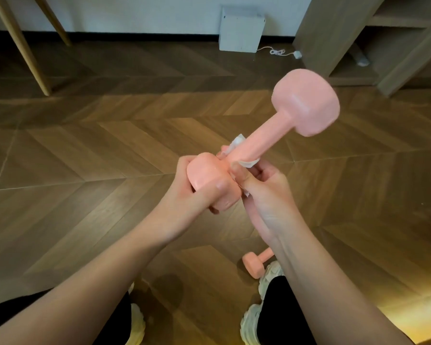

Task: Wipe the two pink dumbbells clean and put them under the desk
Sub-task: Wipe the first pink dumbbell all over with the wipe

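A herringbone wood floor [105, 150] spreads beneath everything, and the person holds a pink dumbbell [261, 138] above it, tilted so its far head points up and away. Beyond that dumbbell, against the pale wall, leans a white box [241, 31], with a white cord [280, 52] trailing from it across the floor. Beyond and to the right of the dumbbell stands a wooden shelf unit [353, 38]; far off to its left are slanted wooden legs [20, 48]. Nothing lies between the dumbbell and these things but bare floor. Below the dumbbell, close to the person, a second pink dumbbell [253, 264] lies on the floor, touching or just beside a white sneaker [270, 276] and half hidden by the right forearm. More white sneakers and black trousers show at the bottom edge.

The left hand [197, 192] grips the near head of the held dumbbell, fingers curled round its far side and the thumb laid across its flat end. The right hand [264, 192] sits just beside it on the right, pinching a white wipe [237, 141] round the handle where it meets that near head; the wipe peeps out above and below the shaft. The far head hangs free, well clear of both hands.
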Demonstrator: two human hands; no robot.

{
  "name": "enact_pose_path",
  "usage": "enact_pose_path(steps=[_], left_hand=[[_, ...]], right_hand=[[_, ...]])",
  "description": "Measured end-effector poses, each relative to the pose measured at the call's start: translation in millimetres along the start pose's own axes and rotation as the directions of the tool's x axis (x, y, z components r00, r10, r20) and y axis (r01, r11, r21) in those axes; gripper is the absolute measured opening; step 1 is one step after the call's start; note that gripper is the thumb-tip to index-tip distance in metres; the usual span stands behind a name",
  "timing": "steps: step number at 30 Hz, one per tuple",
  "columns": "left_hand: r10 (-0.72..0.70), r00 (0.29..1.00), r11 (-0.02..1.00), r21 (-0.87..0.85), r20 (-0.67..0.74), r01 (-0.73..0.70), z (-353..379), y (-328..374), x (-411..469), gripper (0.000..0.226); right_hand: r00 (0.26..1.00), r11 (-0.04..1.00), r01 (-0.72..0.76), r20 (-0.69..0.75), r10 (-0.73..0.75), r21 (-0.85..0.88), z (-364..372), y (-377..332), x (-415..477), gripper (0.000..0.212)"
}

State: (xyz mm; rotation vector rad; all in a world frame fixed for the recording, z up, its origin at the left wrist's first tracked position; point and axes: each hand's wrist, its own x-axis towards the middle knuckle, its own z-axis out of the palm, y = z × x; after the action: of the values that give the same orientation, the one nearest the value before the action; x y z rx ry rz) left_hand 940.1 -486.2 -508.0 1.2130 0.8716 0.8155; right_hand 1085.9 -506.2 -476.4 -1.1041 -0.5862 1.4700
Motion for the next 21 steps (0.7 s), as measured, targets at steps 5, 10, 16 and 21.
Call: enact_pose_path(steps=[5, 10, 16, 21], left_hand=[[0.116, 0.992, 0.975, 0.187, 0.044, -0.122, -2.1, -0.8, 6.4, 0.077], [-0.366, 0.897, 0.839, -0.329, 0.249, 0.434, -10.5, 12.2, 14.5, 0.08], [-0.242, 0.932, 0.775, -0.524, 0.269, 0.353, -8.3, 7.3, 7.0, 0.074], [0.047, 0.992, 0.995, -0.078, -0.121, -0.057, 2.6, 5.9, 1.5, 0.074]], right_hand=[[0.999, 0.998, 0.046, -0.025, -0.045, 0.042, -4.6, 1.5, 2.8, 0.034], [0.995, 0.994, 0.1, -0.009, -0.101, -0.032, -10.3, -2.0, 3.4, 0.032], [0.993, 0.986, 0.107, -0.028, -0.112, -0.128, -6.3, -0.7, 3.6, 0.033], [0.988, 0.99, 0.126, -0.081, -0.13, -0.059, 1.2, 2.3, 3.8, 0.027]])
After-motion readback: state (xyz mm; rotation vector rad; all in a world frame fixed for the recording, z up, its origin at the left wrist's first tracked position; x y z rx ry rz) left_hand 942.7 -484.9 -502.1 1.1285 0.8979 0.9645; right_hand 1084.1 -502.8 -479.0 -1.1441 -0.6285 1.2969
